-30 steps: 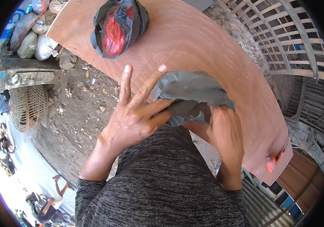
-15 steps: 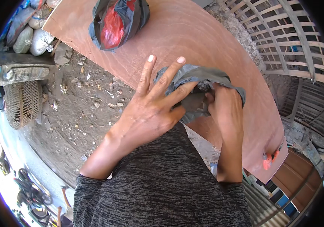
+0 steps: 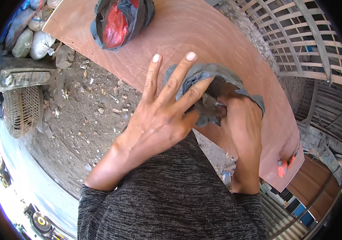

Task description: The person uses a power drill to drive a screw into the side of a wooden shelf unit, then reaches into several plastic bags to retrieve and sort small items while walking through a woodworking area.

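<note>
A dark grey plastic bag (image 3: 235,80) stands on the plywood tabletop in front of me, its mouth gaping toward me. At its left rim is my left hand (image 3: 159,110), thumb and index finger pinching the plastic while the other fingers stretch out over the board. My right hand (image 3: 243,120) reaches into the mouth from the right, its fingers curled. Something dull brownish shows beside its fingertips, too shadowed to make out. The bag's wall hides part of those fingers. Farther off on the board sits another dark grey plastic bag (image 3: 141,26) with red plastic (image 3: 115,28) inside.
Under everything lies the plywood board (image 3: 203,24). An orange-red tool (image 3: 283,167) rests at its right end. Littered dirt ground (image 3: 83,116) spreads to the left, with a wicker basket (image 3: 23,110) and tied sacks (image 3: 42,45). A bamboo lattice (image 3: 299,36) stands at the far right.
My right hand has shifted slightly right and down at the bag's mouth, which now gapes wider and shows the brownish thing. My left hand keeps nearly the same pose.
</note>
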